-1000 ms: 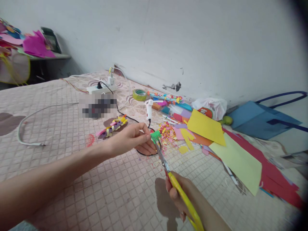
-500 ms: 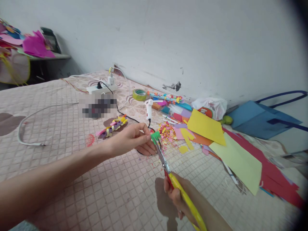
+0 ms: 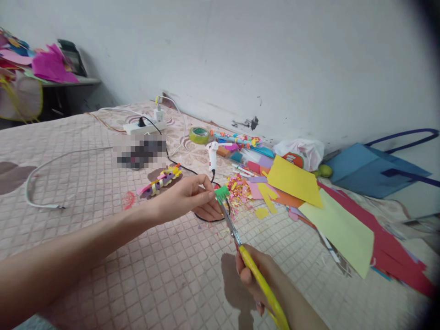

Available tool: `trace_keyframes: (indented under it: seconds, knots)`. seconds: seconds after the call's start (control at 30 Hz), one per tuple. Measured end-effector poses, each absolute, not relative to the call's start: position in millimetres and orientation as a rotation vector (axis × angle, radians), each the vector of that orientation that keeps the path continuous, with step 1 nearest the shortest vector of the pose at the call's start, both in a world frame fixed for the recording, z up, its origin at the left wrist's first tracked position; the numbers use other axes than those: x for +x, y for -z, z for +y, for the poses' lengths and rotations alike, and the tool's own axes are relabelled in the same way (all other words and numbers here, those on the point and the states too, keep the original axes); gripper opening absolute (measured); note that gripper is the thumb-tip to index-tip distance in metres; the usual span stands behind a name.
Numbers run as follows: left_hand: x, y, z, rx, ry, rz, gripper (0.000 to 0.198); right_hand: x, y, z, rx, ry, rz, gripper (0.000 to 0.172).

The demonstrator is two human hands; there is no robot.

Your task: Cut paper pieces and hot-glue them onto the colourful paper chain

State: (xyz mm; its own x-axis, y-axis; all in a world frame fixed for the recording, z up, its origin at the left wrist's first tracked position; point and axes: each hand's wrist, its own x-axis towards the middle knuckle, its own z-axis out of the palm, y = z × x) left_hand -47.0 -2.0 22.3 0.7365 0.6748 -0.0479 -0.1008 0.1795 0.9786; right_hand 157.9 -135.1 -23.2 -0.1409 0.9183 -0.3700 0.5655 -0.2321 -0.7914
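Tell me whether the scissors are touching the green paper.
Touching. The head view shows the scissors with their tips running into the green paper pinched by the left hand.

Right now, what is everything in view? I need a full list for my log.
green fringed paper: one, green, pinched in left hand
scissors: one, yellow handles, in right hand, blades at the paper
glue gun: one, white, behind the hands
tape roll: one, green, near wall
power strip: one, white, left of tape roll
paper sheets: several, yellow, pale green, red, right side
paper scraps: many, mixed colours, beside sheets
bag: one, blue, far right
left hand: closed on paper
right hand: closed on scissors
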Motion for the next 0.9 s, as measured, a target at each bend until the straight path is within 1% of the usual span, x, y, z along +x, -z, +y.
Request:
trace_keyframes:
  seconds: [0.17,0.43,0.57,0.77,0.9]
  knots:
    - [-47.5,-23.3,-2.5,1.297,-0.568,0.542,0.021,155.2,18.3,-135.3,-1.71,-1.363,-1.654,0.036]
    - [-47.8,-24.1,-3.3,1.306,-0.562,0.552,0.02,159.3,19.0,-135.1,-1.68,-1.306,-1.737,0.037]
    - [-47.1,-23.1,-2.9,1.303,-0.566,0.545,0.02,156.5,19.3,-134.8,-1.76,-1.338,-1.691,0.035]
    - [-46.7,-21.4,-2.0,1.321,-0.573,0.545,0.019,155.8,24.7,-132.8,-1.758,-1.217,-1.731,0.043]
    - [-47.4,-20.6,-1.2,1.321,-0.575,0.539,0.018,159.3,24.8,-132.5,-1.702,-1.268,-1.742,0.038]
